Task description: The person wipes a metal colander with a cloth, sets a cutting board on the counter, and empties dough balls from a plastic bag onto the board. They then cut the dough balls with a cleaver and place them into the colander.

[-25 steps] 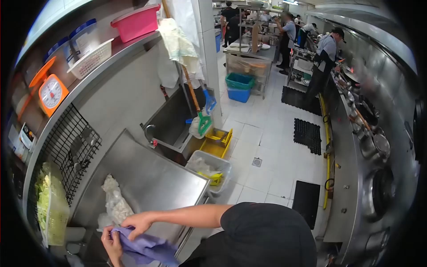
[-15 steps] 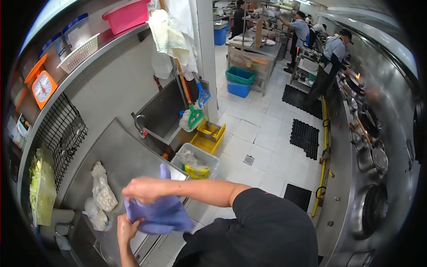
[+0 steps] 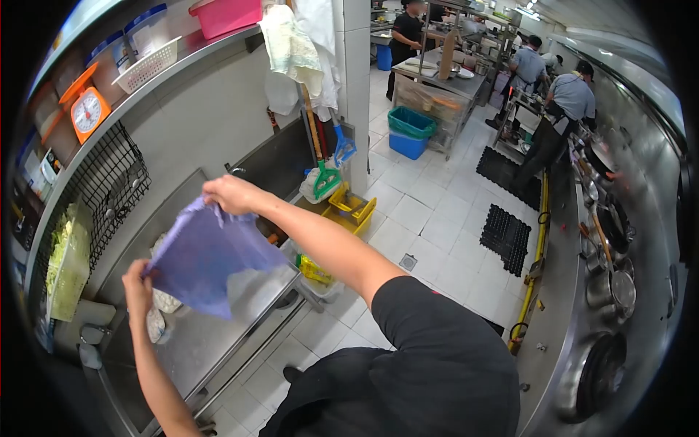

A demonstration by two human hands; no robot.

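A purple cloth (image 3: 207, 262) hangs spread between my two hands, above the stainless steel counter (image 3: 200, 346). My left hand (image 3: 137, 290) is closed on its lower left corner. Farther up and to the right, my right hand (image 3: 231, 195) pinches the top edge. Behind the cloth, bags of pale food (image 3: 155, 324) lie on the counter, mostly covered from view.
Left, a shelf holds an orange scale (image 3: 89, 113), a white basket (image 3: 149, 65) and a pink tub (image 3: 226, 16). Mops (image 3: 324, 178) stand by the sink, near a yellow bucket (image 3: 357, 211). Pans (image 3: 610, 291) line the right-hand stove. Several co-workers (image 3: 571, 98) stand farther back.
Both hands have risen and moved apart, my left hand going left. The bunched cloth is now stretched out between them. The view has shifted slightly.
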